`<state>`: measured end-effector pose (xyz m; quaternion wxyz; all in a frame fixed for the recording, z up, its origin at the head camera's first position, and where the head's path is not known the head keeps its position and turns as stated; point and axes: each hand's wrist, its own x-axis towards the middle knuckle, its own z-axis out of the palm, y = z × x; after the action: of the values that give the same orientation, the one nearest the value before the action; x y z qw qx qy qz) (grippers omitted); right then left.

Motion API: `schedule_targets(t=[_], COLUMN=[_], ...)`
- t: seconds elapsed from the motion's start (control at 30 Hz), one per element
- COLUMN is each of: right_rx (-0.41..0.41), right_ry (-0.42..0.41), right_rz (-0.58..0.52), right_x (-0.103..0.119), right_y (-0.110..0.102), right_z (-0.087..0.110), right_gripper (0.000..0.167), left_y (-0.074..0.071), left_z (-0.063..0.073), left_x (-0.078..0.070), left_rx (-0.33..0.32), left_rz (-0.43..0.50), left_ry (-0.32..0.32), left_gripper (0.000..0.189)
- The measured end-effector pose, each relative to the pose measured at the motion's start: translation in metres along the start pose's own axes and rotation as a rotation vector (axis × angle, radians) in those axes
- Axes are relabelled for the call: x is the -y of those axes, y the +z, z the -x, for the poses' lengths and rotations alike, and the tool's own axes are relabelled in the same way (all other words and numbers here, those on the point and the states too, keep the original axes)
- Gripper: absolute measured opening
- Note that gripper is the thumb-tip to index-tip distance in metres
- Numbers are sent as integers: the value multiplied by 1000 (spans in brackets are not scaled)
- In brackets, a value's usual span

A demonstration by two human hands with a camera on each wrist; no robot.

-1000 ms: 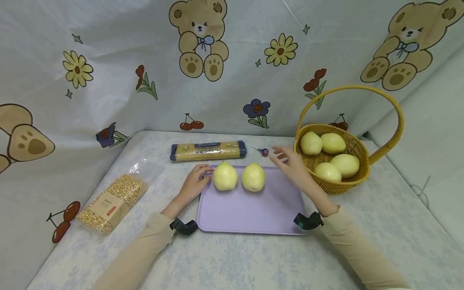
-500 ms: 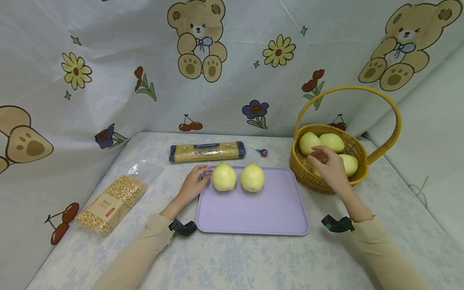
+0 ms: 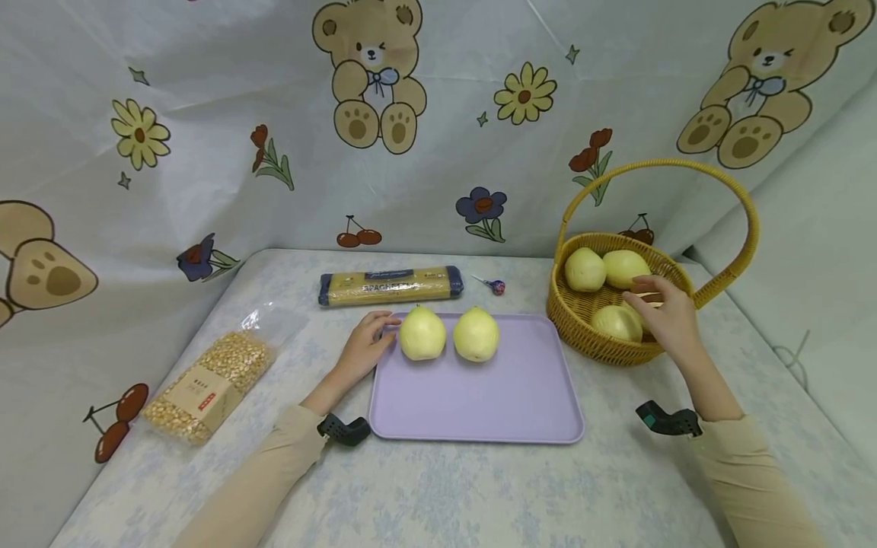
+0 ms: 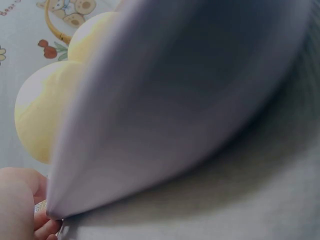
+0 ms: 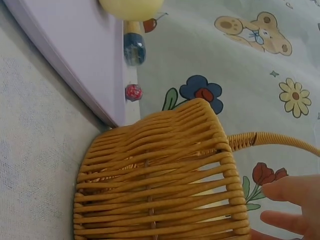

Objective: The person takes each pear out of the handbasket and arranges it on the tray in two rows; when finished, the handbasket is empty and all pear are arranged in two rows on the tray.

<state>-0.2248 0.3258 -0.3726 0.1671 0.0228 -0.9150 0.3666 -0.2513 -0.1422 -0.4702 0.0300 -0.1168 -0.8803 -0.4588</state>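
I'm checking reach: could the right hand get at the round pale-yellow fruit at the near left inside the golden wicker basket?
Probably yes: the right hand is over the basket, that fruit looks uncovered on top, and the arched handle stands beyond the hand.

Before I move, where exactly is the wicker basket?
In the head view, the wicker basket stands on the right side of the table, beside the far right corner of the purple tray, with the right hand over its near right part.
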Motion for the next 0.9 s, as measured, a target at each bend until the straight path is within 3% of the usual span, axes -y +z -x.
schedule_targets(t=[0.23, 0.47, 0.7, 0.9], right_rx=[43, 150, 191, 302], right_ry=[26, 47, 20, 14], right_rz=[42, 55, 107, 150], right_x=[0, -1, -5, -6], right_y=[0, 1, 4, 3], right_z=[-1, -2, -2, -2], right_gripper=[45, 49, 49, 60], left_y=[-1, -1, 0, 0], left_z=[-2, 0, 0, -1], left_x=[3, 2, 1, 1], left_rx=[-2, -3, -1, -1], left_rz=[-6, 0, 0, -7], left_ry=[-4, -4, -4, -6], left_gripper=[28, 28, 28, 28])
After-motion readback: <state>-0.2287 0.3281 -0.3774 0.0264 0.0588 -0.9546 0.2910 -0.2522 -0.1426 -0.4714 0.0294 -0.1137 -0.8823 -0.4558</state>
